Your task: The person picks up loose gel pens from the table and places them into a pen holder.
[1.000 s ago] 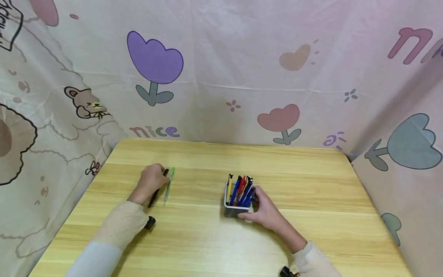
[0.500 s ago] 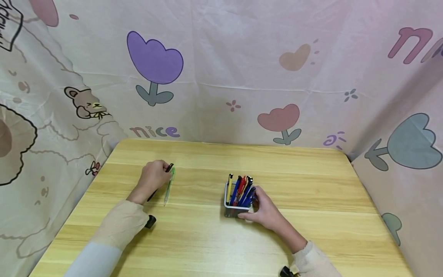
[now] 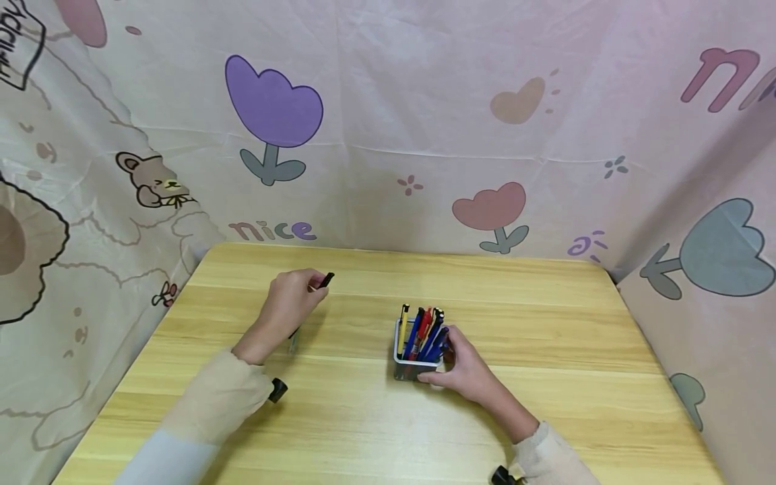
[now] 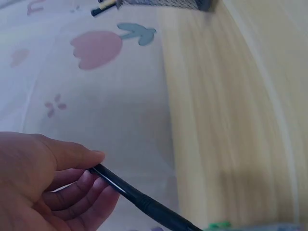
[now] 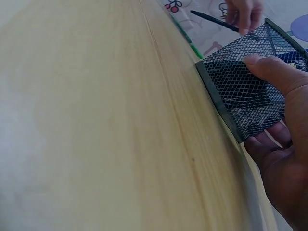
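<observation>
Between thumb and fingers, my left hand (image 3: 289,303) pinches a black pen (image 4: 144,202), raised above the table on the left side. Below that hand lies a green pen (image 5: 186,36), mostly hidden by it in the head view. My right hand (image 3: 463,367) grips the right side of a black mesh pen holder (image 5: 240,89), thumb on the near wall and fingers around the far side. The holder stands upright on the table, with several pens in it: a yellow pen (image 3: 402,333), a red pen (image 3: 421,337) and blue ones.
The wooden table (image 3: 545,323) backs onto a patterned cloth (image 3: 388,101) that also hangs at both sides. Black wrist devices sit under both cuffs, such as the left device (image 3: 278,390).
My left hand has lifted the black pen off the table and moved it right and away, passing over the green pen. The right hand and pen holder have stayed in place.
</observation>
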Tool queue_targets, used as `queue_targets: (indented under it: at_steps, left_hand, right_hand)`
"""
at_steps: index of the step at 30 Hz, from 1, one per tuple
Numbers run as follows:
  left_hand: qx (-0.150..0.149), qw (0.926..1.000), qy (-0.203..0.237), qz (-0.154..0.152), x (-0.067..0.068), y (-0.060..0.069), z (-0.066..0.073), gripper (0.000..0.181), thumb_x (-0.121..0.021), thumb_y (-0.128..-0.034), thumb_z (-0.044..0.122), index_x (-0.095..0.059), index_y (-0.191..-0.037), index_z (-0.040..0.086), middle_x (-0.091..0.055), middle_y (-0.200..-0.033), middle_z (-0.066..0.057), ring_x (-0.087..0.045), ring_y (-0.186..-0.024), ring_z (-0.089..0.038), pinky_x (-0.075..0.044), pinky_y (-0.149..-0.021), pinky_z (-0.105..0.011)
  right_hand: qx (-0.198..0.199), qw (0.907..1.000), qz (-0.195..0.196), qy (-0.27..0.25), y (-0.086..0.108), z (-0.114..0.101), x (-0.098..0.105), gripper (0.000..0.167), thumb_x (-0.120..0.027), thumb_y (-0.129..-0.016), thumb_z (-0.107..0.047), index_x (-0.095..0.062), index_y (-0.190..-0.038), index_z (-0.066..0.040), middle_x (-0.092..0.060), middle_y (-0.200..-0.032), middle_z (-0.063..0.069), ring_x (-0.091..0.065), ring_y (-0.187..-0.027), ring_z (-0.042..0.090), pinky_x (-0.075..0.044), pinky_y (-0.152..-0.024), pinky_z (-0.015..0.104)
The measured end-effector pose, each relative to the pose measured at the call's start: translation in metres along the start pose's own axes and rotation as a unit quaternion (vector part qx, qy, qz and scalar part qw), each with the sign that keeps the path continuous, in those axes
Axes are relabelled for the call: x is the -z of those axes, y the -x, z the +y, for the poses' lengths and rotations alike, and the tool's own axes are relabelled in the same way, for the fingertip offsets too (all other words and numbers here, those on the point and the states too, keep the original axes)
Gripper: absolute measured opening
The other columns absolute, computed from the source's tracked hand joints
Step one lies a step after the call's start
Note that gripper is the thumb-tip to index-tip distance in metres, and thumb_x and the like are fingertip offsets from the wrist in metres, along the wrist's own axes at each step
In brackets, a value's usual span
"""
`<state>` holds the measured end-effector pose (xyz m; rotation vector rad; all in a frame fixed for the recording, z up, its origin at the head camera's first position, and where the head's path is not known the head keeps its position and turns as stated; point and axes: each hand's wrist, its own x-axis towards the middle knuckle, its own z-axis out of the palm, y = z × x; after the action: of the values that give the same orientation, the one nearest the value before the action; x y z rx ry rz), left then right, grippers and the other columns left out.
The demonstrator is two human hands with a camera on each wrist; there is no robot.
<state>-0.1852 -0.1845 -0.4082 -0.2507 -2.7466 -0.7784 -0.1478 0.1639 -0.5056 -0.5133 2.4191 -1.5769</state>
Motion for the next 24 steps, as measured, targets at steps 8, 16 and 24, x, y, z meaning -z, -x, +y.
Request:
queue_targets:
  at_steps: [8, 16, 24]
  left_hand:
    - [-0.058, 0.9972, 0.020, 0.043, 0.001, 0.002, 0.026, 0.017, -0.079, -0.0904, 0.010, -0.078, -0.103, -0.001, -0.078, -0.085, -0.012, -0.070, -0.069, -0.018, -0.058, -0.060, -0.031]
    - [-0.114, 0.9895, 0.026, 0.086, -0.001, 0.002, 0.045, 0.015, -0.082, -0.0879, 0.010, -0.079, -0.099, 0.000, -0.079, -0.086, -0.011, -0.072, -0.071, -0.019, -0.061, -0.063, -0.035]
    - [-0.168, 0.9778, 0.060, 0.110, 0.002, 0.006, 0.070, 0.015, -0.081, -0.0890, 0.011, -0.079, -0.100, 0.000, -0.079, -0.090, -0.011, -0.072, -0.073, -0.017, -0.062, -0.063, -0.030]
  right_hand:
    - [0.006, 1.0000, 0.000, 0.001, 0.000, 0.000, 0.000, 0.085, -0.096, -0.072, -0.023, -0.048, -0.140, -0.010, -0.065, -0.132, 0.010, -0.063, -0.120, 0.024, -0.054, -0.103, 0.024]
    - [0.007, 1.0000, 0.001, -0.001, 0.000, 0.003, 0.000, 0.085, -0.096, -0.072, -0.022, -0.048, -0.141, -0.011, -0.064, -0.131, 0.010, -0.064, -0.117, 0.021, -0.055, -0.100, 0.022]
    - [0.007, 1.0000, -0.001, -0.005, 0.000, 0.003, 0.000, 0.084, -0.096, -0.072, -0.022, -0.048, -0.140, -0.011, -0.064, -0.131, 0.011, -0.064, -0.114, 0.016, -0.055, -0.098, 0.022]
